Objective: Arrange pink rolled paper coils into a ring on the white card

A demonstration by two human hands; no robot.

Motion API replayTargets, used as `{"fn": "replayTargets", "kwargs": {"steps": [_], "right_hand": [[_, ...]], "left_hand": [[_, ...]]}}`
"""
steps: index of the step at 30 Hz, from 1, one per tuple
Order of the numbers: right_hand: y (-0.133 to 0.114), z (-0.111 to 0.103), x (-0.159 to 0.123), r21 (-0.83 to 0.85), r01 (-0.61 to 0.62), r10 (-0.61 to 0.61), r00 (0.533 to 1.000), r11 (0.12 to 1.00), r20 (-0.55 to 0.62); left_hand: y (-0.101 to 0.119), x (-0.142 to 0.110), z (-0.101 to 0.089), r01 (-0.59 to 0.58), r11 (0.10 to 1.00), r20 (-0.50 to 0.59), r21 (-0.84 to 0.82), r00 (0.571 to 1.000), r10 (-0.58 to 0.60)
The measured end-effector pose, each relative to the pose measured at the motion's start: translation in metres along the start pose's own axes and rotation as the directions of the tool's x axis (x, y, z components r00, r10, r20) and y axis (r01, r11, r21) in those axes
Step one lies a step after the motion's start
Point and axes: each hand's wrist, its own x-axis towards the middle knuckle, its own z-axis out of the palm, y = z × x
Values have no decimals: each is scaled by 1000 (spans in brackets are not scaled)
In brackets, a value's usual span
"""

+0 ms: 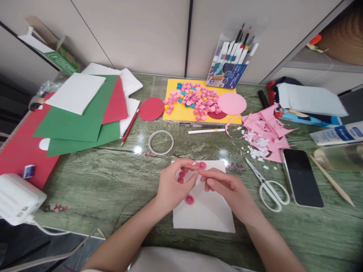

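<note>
My left hand (176, 185) is curled over the upper part of a white paper sheet (202, 211). Its fingertips meet those of my right hand (228, 186), which is bent in from the other side. A tiny white spot shows at the left fingertips; whatever the fingers pinch is too small to make out. Several pink rolled paper flowers lie on the sheet: one pink flower (190, 200) sits alone below my left thumb, and others, such as a flower (180, 181), line its upper left, partly hidden by the left hand.
Beyond the sheet lies a tape roll (160, 142). Many small paper flowers (198, 98) cover a yellow sheet (172, 117). Scissors (268, 187), a phone (303, 177) and pink paper scraps (266, 130) are on the right. Green paper (70, 121) and a red pencil (130, 127) lie left.
</note>
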Motion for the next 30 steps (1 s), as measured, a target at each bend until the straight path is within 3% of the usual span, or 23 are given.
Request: {"fn": "replayTargets", "kwargs": {"steps": [16,23,30], "right_hand": [[2,-2,0,4,-16,16,1000,1000,-15],[-1,-1,1,15,-31,31,999,999,-41],[1,-2,2,38,-32,34,999,999,-31]], "left_hand": [[-2,0,-1,-28,999,22,34,999,28],[2,3,-6,-68,995,90,71,994,62],[0,4,-7,-35,999,137,-23,990,38]]}}
